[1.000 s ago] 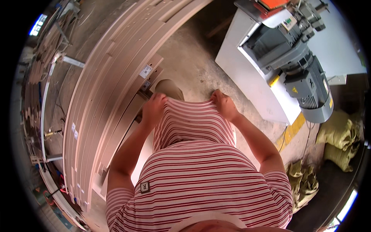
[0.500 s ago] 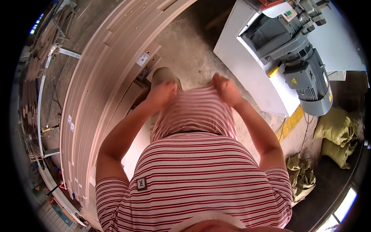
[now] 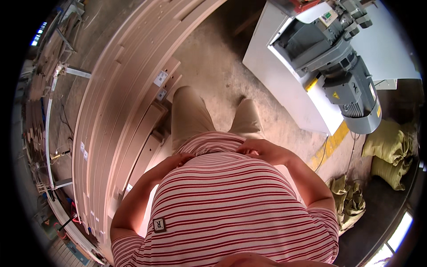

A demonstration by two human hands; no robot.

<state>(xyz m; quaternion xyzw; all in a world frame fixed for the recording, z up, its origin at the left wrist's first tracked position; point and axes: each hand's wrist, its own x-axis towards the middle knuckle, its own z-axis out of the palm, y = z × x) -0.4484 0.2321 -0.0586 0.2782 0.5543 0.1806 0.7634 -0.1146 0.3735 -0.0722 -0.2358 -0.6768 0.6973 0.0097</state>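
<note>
My red-and-white striped shirt [image 3: 231, 191] is bunched up at the waist, above beige trousers [image 3: 191, 113]. At the left side of the waist, my left hand [image 3: 177, 161] is closed on the shirt's gathered front, its fingertips partly hidden by the fabric. On the other side my right hand [image 3: 264, 150] grips the bunched cloth with curled fingers. Both elbows are bent outward. Nothing besides the cloth shows in either hand.
Long brown boards [image 3: 106, 102] are stacked close on my left, some bearing white labels [image 3: 160, 78]. A white machine cabinet [image 3: 284, 89] with a grey motor [image 3: 353, 89] stands ahead right. Yellowish sacks [image 3: 389, 142] lie at the right, near a cable and a yellow floor stripe [image 3: 331, 144].
Both hands have come back from in front of me to the waist. The shirt front, stretched out forward before, is now gathered there, and both trouser legs show.
</note>
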